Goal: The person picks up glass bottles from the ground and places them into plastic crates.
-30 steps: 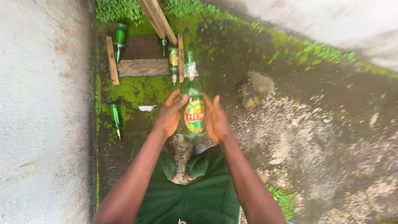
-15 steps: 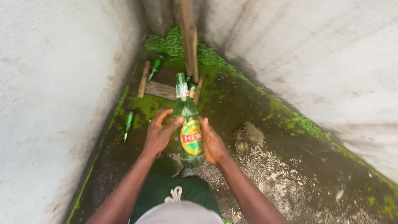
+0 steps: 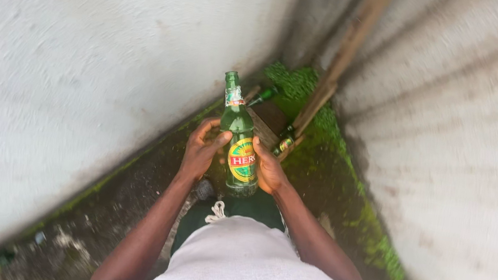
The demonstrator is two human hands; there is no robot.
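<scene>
Since the earlier views the camera has swung round, so the corner with the plank now sits at the upper right of centre, while the green glass bottle point(image 3: 238, 139) stays between the two hands in much the same hold. It stands nearly upright, neck tipped slightly away from the person, a round red and yellow label facing the camera, its base above the dark green shorts point(image 3: 253, 207). No cap can be made out on its mouth. The left hand point(image 3: 200, 153) presses its fingers against the bottle's left side and the right hand point(image 3: 267, 169) cups the right side, so both are closed on the glass. Judging from this, the bottle is picked up and carried clear of the ground, not yet set down anywhere.

Beyond it, near the corner where the walls meet, a wooden plank point(image 3: 341, 62) leans upward, and at its foot lie at least two more green bottles point(image 3: 284, 143), one further back point(image 3: 265, 96), on a low wooden frame point(image 3: 266, 126). Underfoot is dark, damp ground point(image 3: 127, 207) with bright moss point(image 3: 306, 87) along the wall bases, thickest in the corner. Pale, rough plastered walls point(image 3: 81, 62) close in on both sides, blurred by motion. A light grey shirt point(image 3: 251, 273) fills the bottom edge
</scene>
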